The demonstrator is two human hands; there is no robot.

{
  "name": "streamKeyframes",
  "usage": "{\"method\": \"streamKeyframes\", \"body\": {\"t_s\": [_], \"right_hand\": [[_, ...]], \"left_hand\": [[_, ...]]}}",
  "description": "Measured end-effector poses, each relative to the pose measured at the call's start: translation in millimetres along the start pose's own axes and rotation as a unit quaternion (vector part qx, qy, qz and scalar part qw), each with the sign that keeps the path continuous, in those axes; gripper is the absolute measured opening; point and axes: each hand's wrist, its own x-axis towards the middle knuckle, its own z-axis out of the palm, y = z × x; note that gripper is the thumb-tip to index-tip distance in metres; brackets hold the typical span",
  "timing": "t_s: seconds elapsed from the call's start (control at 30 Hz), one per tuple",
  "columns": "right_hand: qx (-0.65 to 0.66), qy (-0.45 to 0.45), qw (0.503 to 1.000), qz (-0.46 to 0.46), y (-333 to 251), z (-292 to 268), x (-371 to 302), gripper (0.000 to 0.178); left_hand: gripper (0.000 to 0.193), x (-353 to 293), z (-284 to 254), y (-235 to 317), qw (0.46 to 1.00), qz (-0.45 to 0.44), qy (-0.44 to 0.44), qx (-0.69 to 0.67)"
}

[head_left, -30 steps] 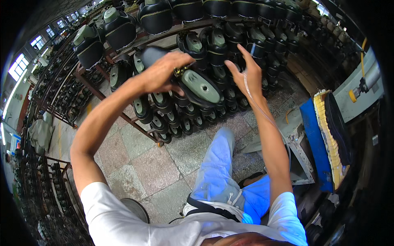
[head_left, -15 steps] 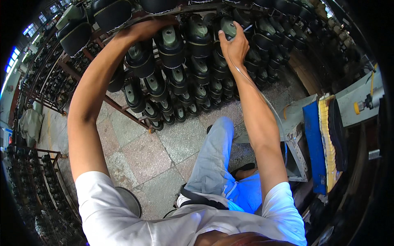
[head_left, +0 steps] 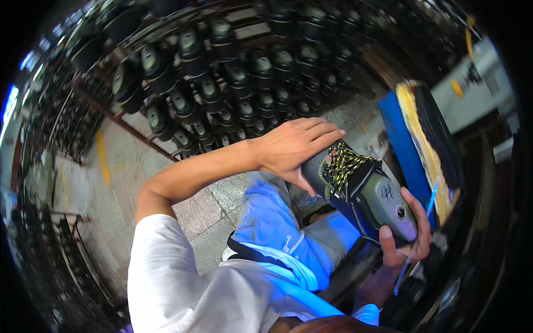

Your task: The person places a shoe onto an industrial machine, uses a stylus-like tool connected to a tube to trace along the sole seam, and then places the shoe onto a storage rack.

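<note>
A dark shoe upper [head_left: 317, 173] with black-and-yellow laces is stretched over a grey-green last [head_left: 388, 202] with a round hole in it. I hold it tilted between both hands, right of my knees. My left hand [head_left: 291, 147] wraps the toe end, its fingers over the far side and the thumb on the near side. At the other end, my right hand [head_left: 411, 236] clasps the last with fingers and thumb on opposite sides. A thin pale rod [head_left: 431, 197] runs along the right hand, its lower end sticking out below the palm; its kind is unclear.
Ahead stands a metal rack [head_left: 133, 129] hung with several rows of lasted shoes [head_left: 211, 89]. Close on the right is a padded block [head_left: 411, 144] with blue, yellow and black layers, beside a grey machine body [head_left: 472, 105]. More loaded racks [head_left: 55, 244] line the left.
Both hands have come away from the rack toward me and to the right. A lasted shoe is now held between them. My view has turned, and the rack appears farther off.
</note>
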Motion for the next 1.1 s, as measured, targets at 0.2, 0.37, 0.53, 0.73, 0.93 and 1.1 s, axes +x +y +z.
{"method": "streamKeyframes", "body": {"t_s": [0.2, 0.37, 0.53, 0.73, 0.93, 1.1], "right_hand": [[-0.145, 0.024, 0.989, -0.022, 0.2, -65.1, 7.4, 0.064], [-0.197, 0.237, 0.933, 0.185, 119.4, -130.9, 0.0, 0.077], [-0.123, 0.158, 0.923, 0.329, 149.5, -134.0, -5.1, 0.087], [-0.087, 0.140, 0.942, 0.293, 167.3, -147.6, 0.2, 0.093], [-0.036, 0.114, 0.943, 0.310, 183.4, -155.3, 1.0, 0.084], [0.012, 0.106, 0.944, 0.311, 180.1, -163.8, 5.6, 0.080]], "left_hand": [[0.105, 96.0, 19.8, 3.6, 0.987, 0.094, 0.108, 0.072], [0.095, 183.0, 5.3, -19.4, 0.975, 0.015, 0.134, 0.177], [0.097, 250.0, -1.8, -41.1, 0.974, 0.052, 0.045, 0.216], [0.098, 305.9, 13.4, -56.1, 0.980, 0.076, -0.086, 0.165], [0.108, 318.6, 34.6, -65.4, 0.987, 0.064, -0.098, 0.111], [0.108, 313.4, 28.0, -52.8, 0.988, 0.035, -0.122, 0.092]]}}
